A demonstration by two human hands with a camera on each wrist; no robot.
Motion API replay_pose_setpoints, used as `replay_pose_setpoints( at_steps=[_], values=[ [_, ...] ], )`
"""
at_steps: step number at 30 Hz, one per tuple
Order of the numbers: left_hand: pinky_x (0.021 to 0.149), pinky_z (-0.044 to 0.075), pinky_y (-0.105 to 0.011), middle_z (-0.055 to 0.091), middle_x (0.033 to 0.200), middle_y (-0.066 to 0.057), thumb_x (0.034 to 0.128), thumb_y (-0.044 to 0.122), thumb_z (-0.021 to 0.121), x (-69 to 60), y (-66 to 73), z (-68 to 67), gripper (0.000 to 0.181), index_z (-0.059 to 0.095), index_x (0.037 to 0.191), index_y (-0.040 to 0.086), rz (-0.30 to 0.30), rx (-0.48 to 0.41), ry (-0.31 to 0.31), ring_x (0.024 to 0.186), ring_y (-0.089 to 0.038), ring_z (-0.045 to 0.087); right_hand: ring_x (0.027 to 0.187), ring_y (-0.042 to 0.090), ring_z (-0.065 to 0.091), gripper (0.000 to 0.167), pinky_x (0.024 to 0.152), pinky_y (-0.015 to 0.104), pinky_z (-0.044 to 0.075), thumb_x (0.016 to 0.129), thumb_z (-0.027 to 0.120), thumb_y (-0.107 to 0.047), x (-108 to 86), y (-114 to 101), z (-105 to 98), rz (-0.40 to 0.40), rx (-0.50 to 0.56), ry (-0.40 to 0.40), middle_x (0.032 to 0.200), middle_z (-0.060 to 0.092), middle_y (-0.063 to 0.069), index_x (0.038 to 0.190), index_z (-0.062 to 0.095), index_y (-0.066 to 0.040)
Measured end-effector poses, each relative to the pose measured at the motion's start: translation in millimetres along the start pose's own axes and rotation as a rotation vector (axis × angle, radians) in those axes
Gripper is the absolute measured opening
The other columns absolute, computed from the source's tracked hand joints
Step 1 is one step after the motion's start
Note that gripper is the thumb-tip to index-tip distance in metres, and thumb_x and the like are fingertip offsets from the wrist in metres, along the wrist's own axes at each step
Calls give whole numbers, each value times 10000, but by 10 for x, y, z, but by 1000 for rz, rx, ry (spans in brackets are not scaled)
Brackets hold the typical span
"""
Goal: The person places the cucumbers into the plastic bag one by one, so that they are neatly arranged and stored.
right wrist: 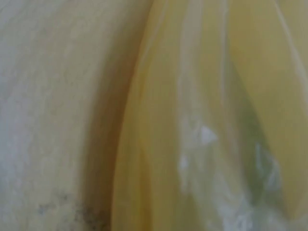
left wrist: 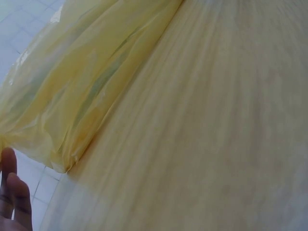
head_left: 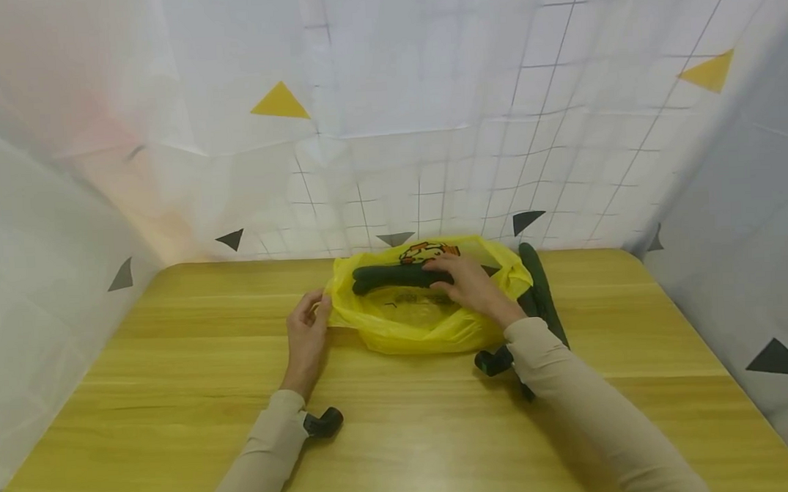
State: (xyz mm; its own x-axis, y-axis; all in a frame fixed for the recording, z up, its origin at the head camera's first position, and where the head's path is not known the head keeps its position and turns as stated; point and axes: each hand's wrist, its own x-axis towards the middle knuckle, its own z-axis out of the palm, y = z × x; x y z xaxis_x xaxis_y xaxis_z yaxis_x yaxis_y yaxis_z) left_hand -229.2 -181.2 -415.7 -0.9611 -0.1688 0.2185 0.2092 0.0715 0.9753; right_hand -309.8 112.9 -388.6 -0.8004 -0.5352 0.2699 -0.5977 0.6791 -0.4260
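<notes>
A yellow plastic bag point(head_left: 431, 337) lies on the table with its mouth spread open. Dark green cucumbers point(head_left: 392, 277) lie across the opening, seemingly two side by side. From the right my right hand point(head_left: 470, 283) reaches over the rim and grips the right end of a cucumber, fingers curved over it. My left hand point(head_left: 307, 341) pinches the bag's left edge; in the left wrist view its fingertips point(left wrist: 19, 190) are by the bag's gathered corner. The right wrist view holds only the bag's side point(right wrist: 192, 120) and table, with that hand out of sight.
More cucumbers point(head_left: 543, 291) lie along the bag's right side, partly hidden by the right forearm. Behind the wooden table point(head_left: 195, 372) stands a white sheeted wall point(head_left: 391, 180) with triangle marks. Dark wrist devices point(head_left: 324, 424) sit on both sleeves.
</notes>
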Motion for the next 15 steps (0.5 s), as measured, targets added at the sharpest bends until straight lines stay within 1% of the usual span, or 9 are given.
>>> replay_pose_setpoints(
  at_steps=[4,10,15],
  values=[
    [872,452,-164,623,1141,-55,964,223,552,-9,-4,-7,273,634,1138,28,-6,-3,6,1018,-73,565,1167,308,558,342,1000,463,431,891,658,-147,20,-6,29,3,-9,-27,1251,615,113,1226,620,-87],
    [791,461,-153,623,1117,-52,957,218,563,-5,-9,-7,269,637,1124,20,-5,-5,6,945,-63,565,1272,345,475,348,1051,502,374,905,641,-174,25,8,71,21,-102,-67,1307,576,136,1243,610,-101],
    [791,459,-150,625,1111,-62,954,204,568,7,-10,7,262,638,1120,13,1,-17,3,950,-62,562,1295,340,453,348,1055,508,368,913,630,-196,8,15,81,40,-139,-84,1343,545,144,1253,604,-128]
  ],
)
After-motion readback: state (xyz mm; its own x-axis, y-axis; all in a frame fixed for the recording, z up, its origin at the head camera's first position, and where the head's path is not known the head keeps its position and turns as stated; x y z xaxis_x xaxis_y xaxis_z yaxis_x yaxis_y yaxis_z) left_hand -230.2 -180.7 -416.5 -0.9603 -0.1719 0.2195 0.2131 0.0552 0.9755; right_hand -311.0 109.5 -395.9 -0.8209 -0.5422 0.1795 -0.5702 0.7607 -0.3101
